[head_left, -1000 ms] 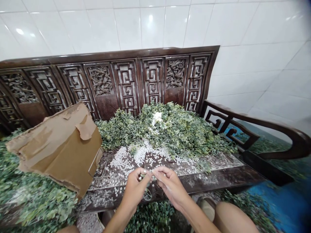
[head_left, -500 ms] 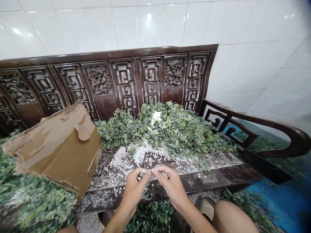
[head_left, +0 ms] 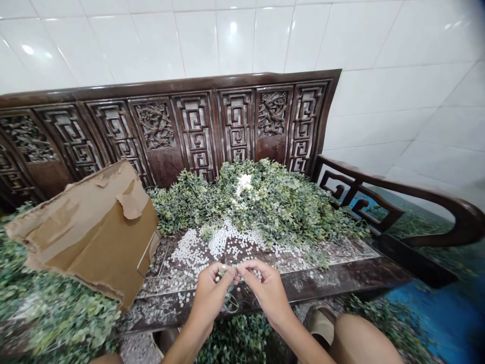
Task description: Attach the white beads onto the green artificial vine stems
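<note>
My left hand [head_left: 212,293] and my right hand [head_left: 263,289] meet above the front of a dark wooden bench seat [head_left: 341,275]. Their fingertips pinch a small green artificial sprig [head_left: 229,298], which hangs below the left hand. Exactly what the right fingertips hold is too small to tell. Small white beads [head_left: 193,258] lie scattered across the seat just beyond my hands. Behind them rises a heap of artificial green foliage [head_left: 273,207] with a white cluster [head_left: 244,184] on top.
A torn cardboard sheet [head_left: 94,237] leans at the left, over more foliage [head_left: 49,313]. A carved wooden backrest [head_left: 197,126] and armrest [head_left: 394,189] bound the bench, with a white tiled wall [head_left: 397,91] behind. My knee [head_left: 364,344] shows below.
My fingertips have shifted slightly on the sprig, and my hands stay close together. The view has moved a little, and nothing else has visibly changed.
</note>
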Demonstrator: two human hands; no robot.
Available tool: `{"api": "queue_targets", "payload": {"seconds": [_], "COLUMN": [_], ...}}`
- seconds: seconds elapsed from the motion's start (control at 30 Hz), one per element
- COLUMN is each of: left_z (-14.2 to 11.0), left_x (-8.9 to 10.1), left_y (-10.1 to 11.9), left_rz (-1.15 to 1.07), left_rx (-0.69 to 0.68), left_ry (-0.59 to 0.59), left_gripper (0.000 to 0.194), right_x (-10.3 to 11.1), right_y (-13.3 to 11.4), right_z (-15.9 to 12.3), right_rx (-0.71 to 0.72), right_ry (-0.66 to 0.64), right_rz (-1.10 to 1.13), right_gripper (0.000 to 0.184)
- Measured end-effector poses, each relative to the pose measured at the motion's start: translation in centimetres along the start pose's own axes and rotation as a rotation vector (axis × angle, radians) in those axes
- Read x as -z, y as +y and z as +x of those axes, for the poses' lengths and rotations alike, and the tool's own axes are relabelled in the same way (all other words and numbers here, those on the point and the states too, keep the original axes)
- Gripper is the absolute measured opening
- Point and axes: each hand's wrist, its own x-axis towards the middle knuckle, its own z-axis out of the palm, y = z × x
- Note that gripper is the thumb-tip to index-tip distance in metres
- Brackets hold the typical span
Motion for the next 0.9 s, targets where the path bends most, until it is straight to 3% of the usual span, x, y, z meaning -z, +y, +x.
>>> {"api": "queue_targets", "payload": {"seconds": [0.37, 0.73, 0.8, 0.9], "left_z": [-0.1, 0.1, 0.3, 0.2], "left_x": [-0.2, -0.1, -0.1, 0.0], "left_y": [-0.3, -0.5, -0.2, 0.2], "left_rz": [-0.012, -0.046, -0.050, -0.006], "left_rx": [-0.046, -0.067, -0.035, 0.065], "left_ry": [0.050, 0.042, 0.020, -0.103], "left_gripper": [0.031, 0.029, 0.028, 0.025], "right_x": [-0.6, -0.6, -0.9, -1.1], "right_y": [0.5, 0.4, 0.8, 2.5], "right_z": [-0.3, 0.0, 0.0, 0.2], "right_rx": [0.115, 0.159, 0.076, -0.263], "right_ry": [0.077, 0.009, 0.011, 0.111], "right_rz": [-0.118, -0.082, 0.036, 0.409], "right_gripper": [0.020, 0.018, 0.018, 0.019]}}
